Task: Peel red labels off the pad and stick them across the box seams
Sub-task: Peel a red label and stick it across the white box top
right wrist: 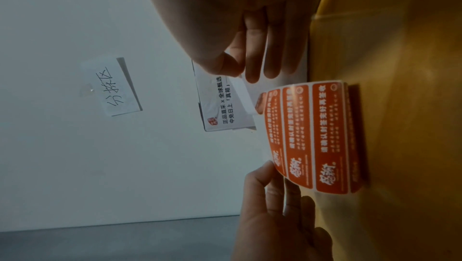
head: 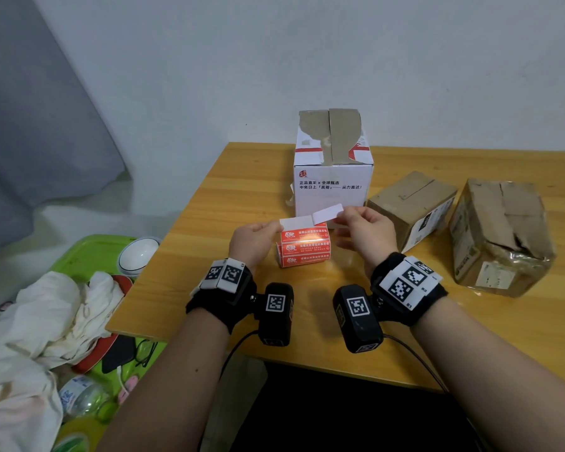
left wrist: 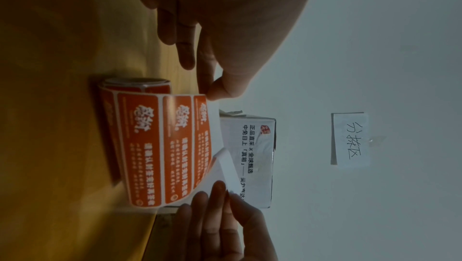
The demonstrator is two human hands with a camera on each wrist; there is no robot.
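Red label roll (head: 304,247) on table (head: 209,203), left hand (head: 253,241) pinching liner, right hand (head: 364,228) pinching peeled label (head: 327,213), probably half-detached.

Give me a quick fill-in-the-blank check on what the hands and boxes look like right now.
1. The right hand pinches a label whose upturned side is ____.
2. The left hand holds the strip of ____ labels by its edge.
3. The number of boxes standing on the wooden table is ____.
4. The box right behind the hands is the ____ box, not a brown one.

Missing words: white; red; three; white
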